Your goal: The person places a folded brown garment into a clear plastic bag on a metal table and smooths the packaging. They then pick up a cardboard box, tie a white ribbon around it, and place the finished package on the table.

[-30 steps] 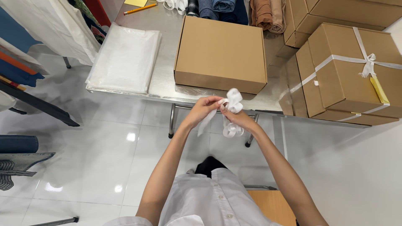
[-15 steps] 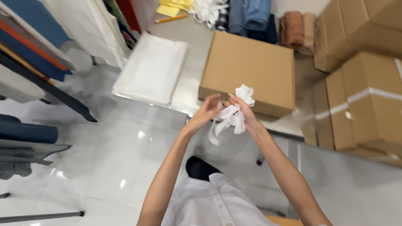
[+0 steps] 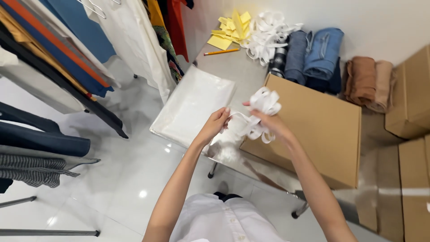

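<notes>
A bunch of white ribbon (image 3: 263, 104) is bundled in my right hand (image 3: 268, 123), held up in front of me. My left hand (image 3: 216, 123) pinches a strand of the same ribbon and draws it out to the left, so the strand runs between both hands. Under my hands lie a flat brown cardboard box (image 3: 313, 125) and a stack of clear plastic bags (image 3: 192, 105), both on a grey metal table (image 3: 237, 69).
At the table's far end lie yellow paper slips (image 3: 233, 30), a pencil (image 3: 221, 52), a heap of white ribbon (image 3: 268, 36), rolled jeans (image 3: 313, 56) and brown rolled cloths (image 3: 369, 83). More cardboard boxes (image 3: 410, 94) stand at the right. Clothes hang on a rack (image 3: 67, 67) at the left.
The view has swung toward the table's far end and the clothes rack. My hands stay together on the ribbon, with the left hand drawing a strand out.
</notes>
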